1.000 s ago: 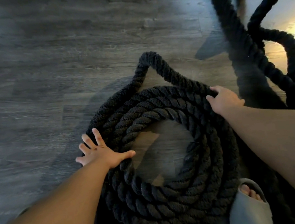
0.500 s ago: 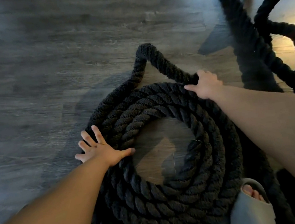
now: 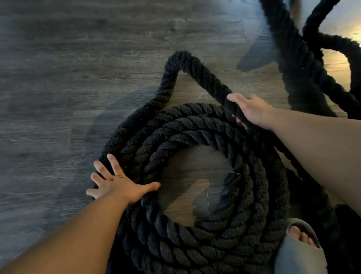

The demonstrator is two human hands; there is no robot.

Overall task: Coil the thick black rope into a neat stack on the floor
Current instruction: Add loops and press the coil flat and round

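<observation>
The thick black rope (image 3: 210,242) lies coiled in several rings on the grey wooden floor, with a bare patch of floor in the middle. One loop (image 3: 179,61) pokes out of the coil's far side in a pointed bend. My left hand (image 3: 118,185) rests flat on the coil's left side, fingers spread. My right hand (image 3: 250,107) grips the right leg of that pointed loop where it meets the coil's upper right edge. More loose rope (image 3: 294,54) snakes away at the upper right.
My right foot in a grey open-toed slipper (image 3: 299,259) stands against the coil's lower right edge. Bare wooden floor (image 3: 54,84) stretches to the left and beyond the coil. Bright light falls on the floor at the far right.
My right hand has slid along the coil's upper right edge toward the pointed loop and closed on it. My left hand has stayed flat on the coil's left side.
</observation>
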